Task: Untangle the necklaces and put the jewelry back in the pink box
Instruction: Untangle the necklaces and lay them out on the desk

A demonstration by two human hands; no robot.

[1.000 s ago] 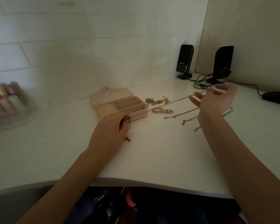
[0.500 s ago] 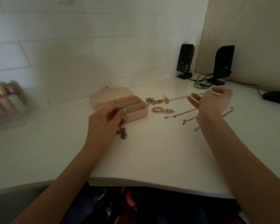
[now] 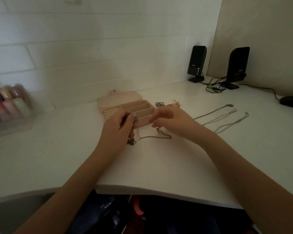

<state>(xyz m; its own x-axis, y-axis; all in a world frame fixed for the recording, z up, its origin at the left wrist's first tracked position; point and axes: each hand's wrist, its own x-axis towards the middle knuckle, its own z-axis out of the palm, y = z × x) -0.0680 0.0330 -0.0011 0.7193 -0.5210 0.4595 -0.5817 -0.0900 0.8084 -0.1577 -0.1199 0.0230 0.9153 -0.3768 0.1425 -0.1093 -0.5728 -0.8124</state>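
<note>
Right fingers (image 3: 155, 123) now beside chain (image 3: 152, 137)

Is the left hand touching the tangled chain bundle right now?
Touching. The head view shows the left hand gripping the tangled chain bundle, fingers curled around it, with its lower end hanging below the fist.

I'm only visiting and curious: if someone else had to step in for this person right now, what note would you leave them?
Left hand: grips a tangled bunch of chains in front of the pink box.
Right hand: fingers curled at a chain that runs from the bunch; whether it is pinched cannot be told.
Pink box: open, lid back; no jewelry visible in the compartments that show.
Done: three necklaces lie stretched out, apart, to the right.
Left: free the bunch, then put necklaces, rings and the other small pieces beside the box into it.
</note>
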